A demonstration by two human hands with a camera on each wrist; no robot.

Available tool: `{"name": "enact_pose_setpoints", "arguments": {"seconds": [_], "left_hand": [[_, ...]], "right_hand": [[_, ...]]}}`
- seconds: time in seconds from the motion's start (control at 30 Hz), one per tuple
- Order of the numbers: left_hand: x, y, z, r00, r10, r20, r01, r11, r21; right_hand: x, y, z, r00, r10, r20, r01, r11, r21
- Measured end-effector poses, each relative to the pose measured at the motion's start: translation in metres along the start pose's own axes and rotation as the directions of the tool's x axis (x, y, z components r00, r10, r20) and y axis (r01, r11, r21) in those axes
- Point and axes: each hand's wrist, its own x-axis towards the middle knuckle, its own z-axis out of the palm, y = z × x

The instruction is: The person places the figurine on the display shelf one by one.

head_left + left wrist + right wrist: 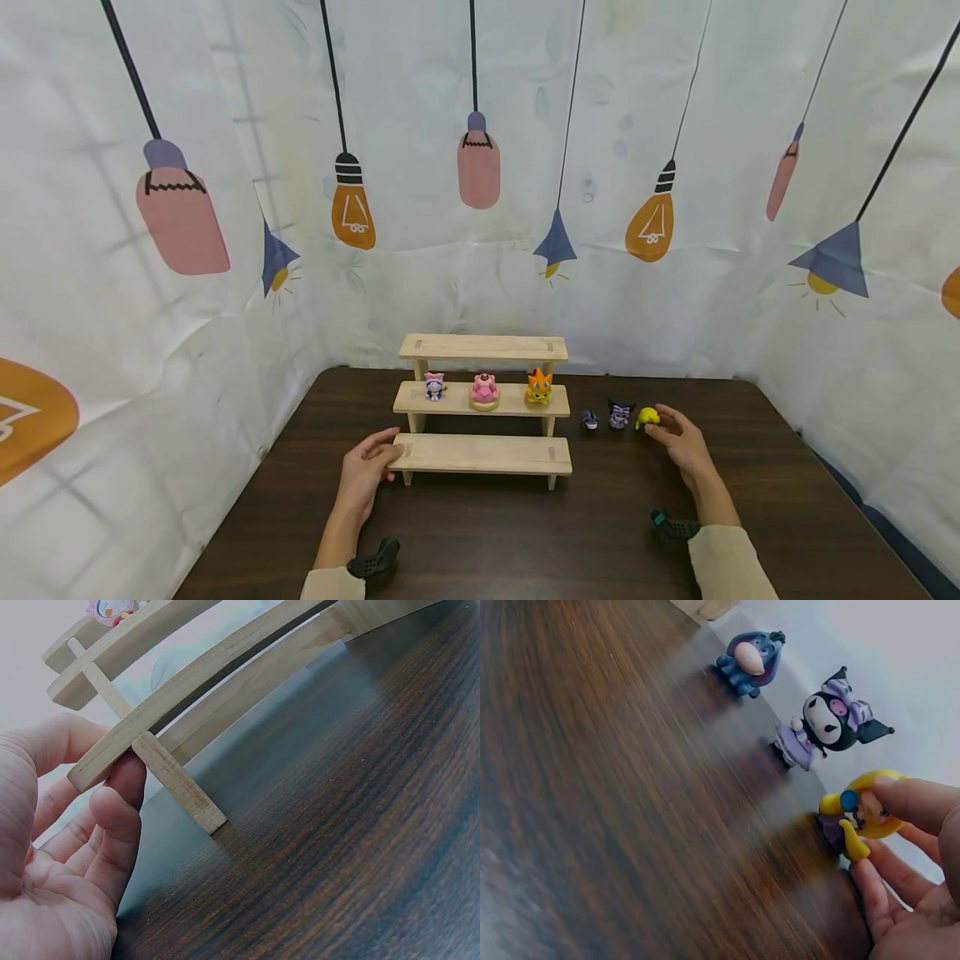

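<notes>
My left hand (pixel 365 473) grips the left end of the lowest step of a three-tier wooden display stand (pixel 480 454). In the left wrist view, the thumb lies over the board and a fingertip is under it. At the right, my right hand (pixel 682 446) pinches a yellow-haired doll figurine (pixel 870 810) standing on the table, thumb against its hair. Beside it stand a black-and-purple figurine with pointed ears (pixel 829 720) and a blue donkey figurine (pixel 751 664). On the middle step are a small purple-and-white figurine (pixel 434 386), a pink figurine (pixel 484 392) and an orange figurine (pixel 539 387).
The stand's top step (pixel 483 346) is at the back, near a white curtain (pixel 420 292) printed with lamps. The dark wooden table (pixel 525 542) extends in front of the stand and on both sides. Dark bands (pixel 375 560) circle both wrists.
</notes>
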Motion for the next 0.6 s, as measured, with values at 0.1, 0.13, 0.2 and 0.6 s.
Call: {"name": "enact_pose_setpoints", "arguments": {"seconds": [0.1,0.13,0.2,0.6], "left_hand": [[-0.0004,0.0001,-0.0001,1.000,-0.003,-0.003,0.003,1.000,0.003],[-0.0005,0.0001,-0.0002,1.000,-0.005,-0.003,0.005,1.000,0.006],[-0.0006,0.0001,-0.0003,1.000,-0.007,-0.002,0.007,1.000,0.008],[0.0016,-0.0011,-0.0009,1.000,-0.010,0.005,0.010,1.000,-0.004]], "right_hand": [[0.0020,0.0004,-0.0013,1.000,-0.004,0.007,0.004,1.000,-0.002],[0.0027,0.0008,-0.0018,1.000,-0.009,0.012,0.010,1.000,-0.009],[0.0041,0.0010,-0.0029,1.000,-0.009,0.018,0.009,1.000,-0.010],[0.0063,-0.0018,-0.0014,1.000,0.002,0.018,-0.001,0.999,-0.035]]}}
